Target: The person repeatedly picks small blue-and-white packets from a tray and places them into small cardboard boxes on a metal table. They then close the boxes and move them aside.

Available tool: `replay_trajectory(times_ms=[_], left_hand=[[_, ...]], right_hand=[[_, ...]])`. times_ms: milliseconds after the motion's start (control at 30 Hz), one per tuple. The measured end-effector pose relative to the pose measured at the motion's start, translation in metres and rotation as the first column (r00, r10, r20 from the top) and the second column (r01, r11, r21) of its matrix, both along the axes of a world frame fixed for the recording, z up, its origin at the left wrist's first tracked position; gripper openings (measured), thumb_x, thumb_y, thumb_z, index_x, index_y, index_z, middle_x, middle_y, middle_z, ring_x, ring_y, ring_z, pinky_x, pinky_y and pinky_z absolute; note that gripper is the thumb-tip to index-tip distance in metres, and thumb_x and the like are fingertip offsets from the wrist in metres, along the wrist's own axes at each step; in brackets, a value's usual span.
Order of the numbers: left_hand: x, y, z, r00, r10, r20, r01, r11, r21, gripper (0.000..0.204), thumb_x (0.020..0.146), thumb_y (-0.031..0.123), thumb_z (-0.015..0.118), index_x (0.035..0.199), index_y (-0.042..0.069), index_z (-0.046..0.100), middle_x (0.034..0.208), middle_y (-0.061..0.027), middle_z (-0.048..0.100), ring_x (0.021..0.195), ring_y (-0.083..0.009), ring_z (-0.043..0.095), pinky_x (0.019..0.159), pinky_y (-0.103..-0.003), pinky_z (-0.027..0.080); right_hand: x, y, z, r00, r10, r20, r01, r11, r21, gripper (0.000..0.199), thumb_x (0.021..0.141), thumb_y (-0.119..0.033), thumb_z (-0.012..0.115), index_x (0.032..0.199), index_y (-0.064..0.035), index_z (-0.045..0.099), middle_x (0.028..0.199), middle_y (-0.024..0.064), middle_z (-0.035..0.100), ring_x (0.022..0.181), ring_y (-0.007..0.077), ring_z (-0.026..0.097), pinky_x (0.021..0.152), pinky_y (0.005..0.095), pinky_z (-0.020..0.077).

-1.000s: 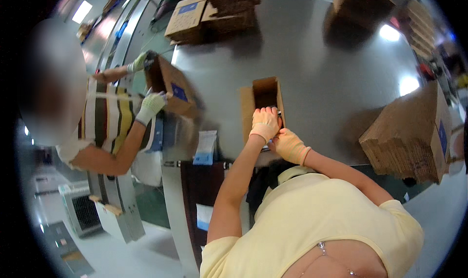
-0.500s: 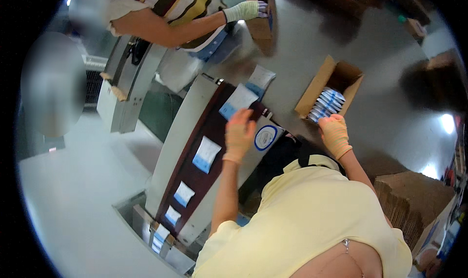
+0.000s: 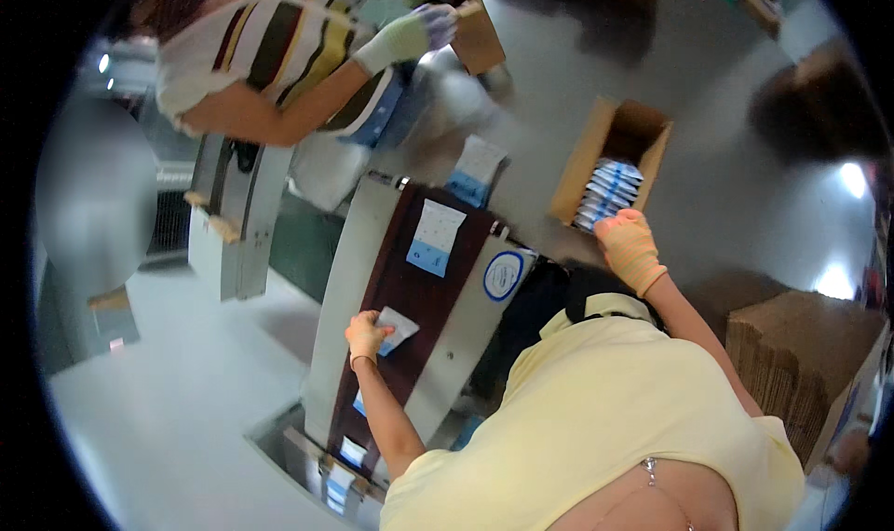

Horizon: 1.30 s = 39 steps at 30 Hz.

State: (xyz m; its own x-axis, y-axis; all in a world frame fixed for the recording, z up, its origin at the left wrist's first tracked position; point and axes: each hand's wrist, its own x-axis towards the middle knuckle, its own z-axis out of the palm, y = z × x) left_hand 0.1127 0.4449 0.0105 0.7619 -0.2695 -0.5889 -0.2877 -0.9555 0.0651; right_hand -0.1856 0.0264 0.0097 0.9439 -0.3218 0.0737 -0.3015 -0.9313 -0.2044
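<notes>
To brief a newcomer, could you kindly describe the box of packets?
On the grey table, right of the dark belt, sits an open brown box. The right hand is at its near end; only this box shows lined-up packets inside.

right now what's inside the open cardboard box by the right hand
The open cardboard box holds a row of white and blue packets toward its near end. The base beneath them is covered; the right hand hides part of the near edge.

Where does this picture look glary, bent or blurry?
Head view: two white glare patches on the grey table at right; head view: the conveyor belt bows, and corners go black; head view: the brown stack at upper right looks soft, the boxed packets clearer.
</notes>
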Motion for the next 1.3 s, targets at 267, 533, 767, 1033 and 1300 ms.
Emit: replay_trajectory(times_ms=[267, 533, 767, 1033, 1300], left_hand=[[0.075, -0.222, -0.015, 0.996, -0.090, -0.012, 0.029, 0.442, -0.896, 0.047, 0.082, 0.034, 0.067, 0.100, -0.009, 0.062, 0.099, -0.0099, 0.062, 0.086, -0.0192, 0.057, 0.076, -0.031, 0.046], [0.083, -0.333, -0.101, 0.793, -0.202, -0.574, -0.121, 0.872, -0.474, 0.068, 0.065, 0.030, 0.084, 0.117, -0.003, 0.056, 0.115, -0.0172, 0.060, 0.105, -0.0278, 0.058, 0.089, -0.040, 0.046], [-0.053, -0.375, -0.072, 0.573, -0.586, 0.573, 0.767, 0.629, -0.125, 0.046, 0.061, 0.028, 0.079, 0.099, 0.009, 0.059, 0.103, -0.0113, 0.059, 0.096, -0.0292, 0.058, 0.082, -0.041, 0.046], [-0.030, -0.432, -0.016, 0.812, -0.581, 0.042, 0.105, 0.076, -0.992, 0.051, 0.073, 0.016, 0.077, 0.117, 0.003, 0.055, 0.110, -0.0057, 0.063, 0.100, -0.0216, 0.062, 0.085, -0.038, 0.053], [-0.124, -0.478, -0.015, 0.786, -0.594, 0.169, 0.580, 0.616, -0.534, 0.092, 0.062, 0.019, 0.086, 0.141, 0.022, 0.038, 0.150, -0.0165, 0.022, 0.135, -0.0341, 0.029, 0.109, -0.047, 0.030]], right_hand=[[0.000, -0.001, 0.007, 0.987, 0.016, -0.160, -0.020, 1.000, -0.022, 0.008, 0.076, -0.009, 0.056, 0.083, -0.0132, 0.059, 0.071, 0.0042, 0.060, 0.075, 0.0216, 0.061, 0.091, 0.0355, 0.0406], [0.004, 0.004, 0.008, 0.997, 0.002, -0.077, -0.005, 0.999, -0.035, 0.008, 0.075, -0.010, 0.058, 0.080, -0.0147, 0.061, 0.071, 0.0032, 0.062, 0.074, 0.0212, 0.062, 0.088, 0.0340, 0.0409], [-0.001, -0.001, 0.014, 0.991, -0.016, -0.132, 0.015, 1.000, -0.003, 0.005, 0.074, -0.011, 0.060, 0.077, -0.0148, 0.062, 0.072, 0.0022, 0.063, 0.077, 0.0206, 0.061, 0.086, 0.0324, 0.0404], [-0.002, -0.001, 0.012, 0.982, -0.004, -0.188, -0.008, 0.998, -0.064, 0.008, 0.079, -0.012, 0.059, 0.085, -0.0157, 0.063, 0.074, 0.0010, 0.064, 0.082, 0.0189, 0.064, 0.091, 0.0337, 0.0391], [-0.005, -0.002, 0.000, 0.980, -0.055, -0.190, 0.043, 0.997, -0.071, 0.010, 0.077, -0.014, 0.061, 0.087, -0.0160, 0.062, 0.074, -0.0001, 0.064, 0.081, 0.0173, 0.064, 0.087, 0.0313, 0.0396]])
